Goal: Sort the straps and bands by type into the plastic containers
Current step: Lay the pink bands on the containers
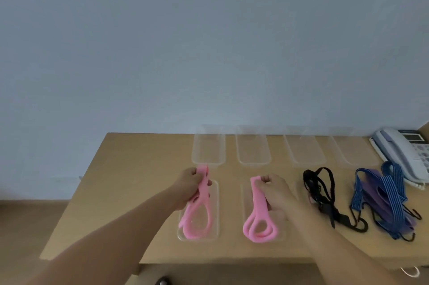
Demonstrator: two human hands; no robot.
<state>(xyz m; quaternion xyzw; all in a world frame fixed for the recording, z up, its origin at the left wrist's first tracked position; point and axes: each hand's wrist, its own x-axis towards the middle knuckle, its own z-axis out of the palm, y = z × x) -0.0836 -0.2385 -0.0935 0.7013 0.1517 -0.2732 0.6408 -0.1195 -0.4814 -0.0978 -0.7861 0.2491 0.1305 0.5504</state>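
Note:
My left hand (189,186) grips the top of a pink band (200,212) whose loops hang into a clear plastic container (216,210) at the front left. My right hand (276,190) pinches a second pink band (258,217) over the neighbouring clear container (243,198). To the right lie black straps (321,194) with hooks. Further right is a heap of blue striped cords (392,194) on purple bands (371,194).
Several clear containers stand in a back row, such as one (208,161) at the left and one (253,161) beside it. A white desk phone (404,152) sits at the back right. The wooden table's front edge (209,259) runs below the containers.

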